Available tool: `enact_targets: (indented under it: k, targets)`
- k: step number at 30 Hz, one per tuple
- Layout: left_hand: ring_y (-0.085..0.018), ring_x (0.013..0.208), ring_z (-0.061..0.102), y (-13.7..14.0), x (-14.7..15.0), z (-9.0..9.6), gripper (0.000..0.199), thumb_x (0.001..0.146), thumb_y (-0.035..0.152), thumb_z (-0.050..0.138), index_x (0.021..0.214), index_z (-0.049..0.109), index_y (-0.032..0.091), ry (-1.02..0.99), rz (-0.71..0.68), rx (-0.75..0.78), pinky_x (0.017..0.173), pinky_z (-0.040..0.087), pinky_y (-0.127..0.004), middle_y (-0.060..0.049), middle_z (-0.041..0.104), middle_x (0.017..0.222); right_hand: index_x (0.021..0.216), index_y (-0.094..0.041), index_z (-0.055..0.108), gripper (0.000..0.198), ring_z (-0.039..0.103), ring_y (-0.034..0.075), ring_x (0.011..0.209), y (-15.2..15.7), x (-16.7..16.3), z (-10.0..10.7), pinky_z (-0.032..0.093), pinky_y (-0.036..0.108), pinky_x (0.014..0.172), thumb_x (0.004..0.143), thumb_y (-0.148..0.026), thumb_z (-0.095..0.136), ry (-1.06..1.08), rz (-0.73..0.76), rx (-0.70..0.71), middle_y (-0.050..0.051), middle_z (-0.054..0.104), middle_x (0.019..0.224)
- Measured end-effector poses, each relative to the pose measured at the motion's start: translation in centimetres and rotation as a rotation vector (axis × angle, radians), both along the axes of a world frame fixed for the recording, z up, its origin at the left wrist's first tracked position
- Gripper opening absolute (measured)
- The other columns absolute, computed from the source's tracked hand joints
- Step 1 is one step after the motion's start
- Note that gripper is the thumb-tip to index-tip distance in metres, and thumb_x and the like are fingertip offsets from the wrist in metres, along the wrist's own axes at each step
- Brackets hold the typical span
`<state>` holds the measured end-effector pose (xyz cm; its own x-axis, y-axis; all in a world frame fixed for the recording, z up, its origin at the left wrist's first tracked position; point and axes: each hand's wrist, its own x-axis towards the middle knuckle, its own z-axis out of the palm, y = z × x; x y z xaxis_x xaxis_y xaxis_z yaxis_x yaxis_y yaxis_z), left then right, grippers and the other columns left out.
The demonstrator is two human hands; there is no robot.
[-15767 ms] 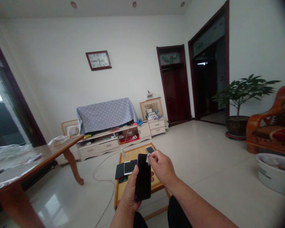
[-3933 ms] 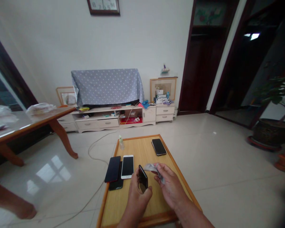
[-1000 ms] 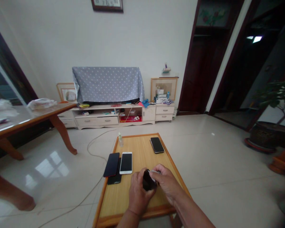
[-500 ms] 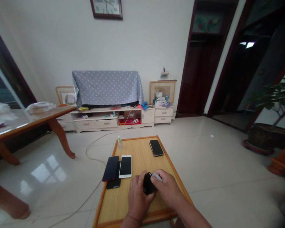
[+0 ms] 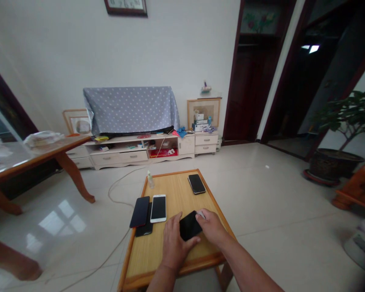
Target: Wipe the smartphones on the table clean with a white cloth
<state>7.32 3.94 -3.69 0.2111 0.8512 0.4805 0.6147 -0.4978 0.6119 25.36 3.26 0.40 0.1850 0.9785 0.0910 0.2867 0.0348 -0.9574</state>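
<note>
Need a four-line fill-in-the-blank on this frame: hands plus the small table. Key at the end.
1. The left hand holds a dark-screened ____.
2. The right hand pinches a cloth coloured ____.
3. The clear bottle stands near the far ____ corner of the wooden table.
4. Beside two overlapping dark phones lies a phone with a ____ front frame.

Missing words: phone; grey; left; white.

a wooden table (image 5: 176, 190) carries phones (image 5: 158, 208) and a small bottle (image 5: 151, 181).
</note>
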Motion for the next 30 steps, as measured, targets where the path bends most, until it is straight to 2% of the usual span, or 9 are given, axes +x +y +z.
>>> enact_targets:
  k: [3,5,8,11,15,18,22,26,30]
  targets:
    - [-0.033,0.128,0.051,0.2,-0.2,-0.2,0.089,0.069,0.056,0.079,0.142,0.044,0.019,-0.122,0.051,-0.083,0.108,0.041,-0.053,-0.016,0.054,0.135,0.077,-0.018,0.065,0.029,0.053,0.016,0.068,0.2,0.9,0.0,0.036,0.025,0.063,0.085,-0.045,0.057,0.032,-0.014,-0.014,-0.001,0.064,0.073]
    - [-0.031,0.126,0.054,0.4,-0.4,0.0,0.082,0.072,0.054,0.076,0.139,0.046,0.016,-0.264,0.074,-0.208,0.107,0.042,-0.050,-0.016,0.057,0.133,0.081,-0.018,0.066,0.030,0.055,0.017,0.072,0.3,1.7,0.0,0.038,0.026,0.065,0.086,-0.046,0.055,0.046,-0.017,-0.002,0.000,0.066,0.077]
    - [-0.027,0.111,0.064,0.5,-0.8,0.4,0.065,0.078,0.055,0.070,0.127,0.055,0.015,-0.522,-0.059,-0.457,0.097,0.050,-0.042,-0.013,0.068,0.117,0.086,-0.018,0.067,0.033,0.059,0.019,0.077,0.5,2.5,0.1,0.041,0.027,0.071,0.085,-0.050,0.057,0.121,-0.007,0.020,0.001,0.068,0.082]
    - [-0.023,0.090,0.069,0.6,-1.3,1.1,0.050,0.081,0.057,0.066,0.108,0.063,0.015,-0.604,-0.160,-0.568,0.080,0.054,-0.034,-0.007,0.073,0.093,0.085,-0.019,0.068,0.035,0.062,0.021,0.082,0.6,2.8,0.1,0.044,0.029,0.076,0.081,-0.053,0.061,0.191,0.000,0.026,0.002,0.070,0.083]
    - [-0.020,0.081,0.068,0.4,-1.9,1.7,0.046,0.079,0.057,0.068,0.099,0.066,0.016,-0.600,-0.146,-0.573,0.074,0.052,-0.030,-0.005,0.073,0.085,0.081,-0.019,0.069,0.036,0.064,0.024,0.084,0.6,2.9,0.0,0.046,0.033,0.080,0.071,-0.054,0.069,0.238,-0.044,0.029,0.002,0.071,0.081]
    - [-0.020,0.080,0.068,0.1,-2.0,1.6,0.046,0.079,0.058,0.068,0.098,0.067,0.016,-0.593,-0.122,-0.541,0.073,0.052,-0.030,-0.005,0.073,0.085,0.083,-0.020,0.068,0.038,0.064,0.025,0.088,0.8,3.2,-0.3,0.046,0.033,0.080,0.071,-0.055,0.068,0.289,-0.162,0.029,0.004,0.071,0.085]
    - [-0.020,0.078,0.066,-0.2,-2.0,1.1,0.045,0.080,0.056,0.067,0.099,0.067,0.015,-0.556,-0.062,-0.465,0.072,0.051,-0.031,-0.005,0.072,0.083,0.094,-0.020,0.062,0.039,0.061,0.019,0.070,0.9,3.6,-0.7,0.043,0.028,0.061,0.075,-0.054,0.063,0.383,-0.297,-0.014,0.003,0.067,0.082]
    - [-0.023,0.082,0.067,-0.4,-2.1,0.8,0.040,0.083,0.053,0.064,0.100,0.068,0.017,-0.496,-0.031,-0.397,0.075,0.052,-0.034,-0.006,0.072,0.086,0.090,-0.020,0.059,0.037,0.049,0.012,0.051,0.7,3.1,-0.5,0.032,0.024,0.048,0.074,-0.053,0.065,0.442,-0.292,-0.045,-0.001,0.062,0.071]
    - [-0.024,0.086,0.068,-0.5,-2.0,0.4,0.036,0.085,0.052,0.062,0.097,0.068,0.019,-0.436,-0.011,-0.340,0.077,0.053,-0.035,-0.007,0.073,0.090,0.080,-0.019,0.062,0.036,0.052,0.013,0.058,0.2,1.9,0.3,0.037,0.025,0.053,0.073,-0.054,0.066,0.429,-0.231,-0.007,-0.001,0.061,0.069]
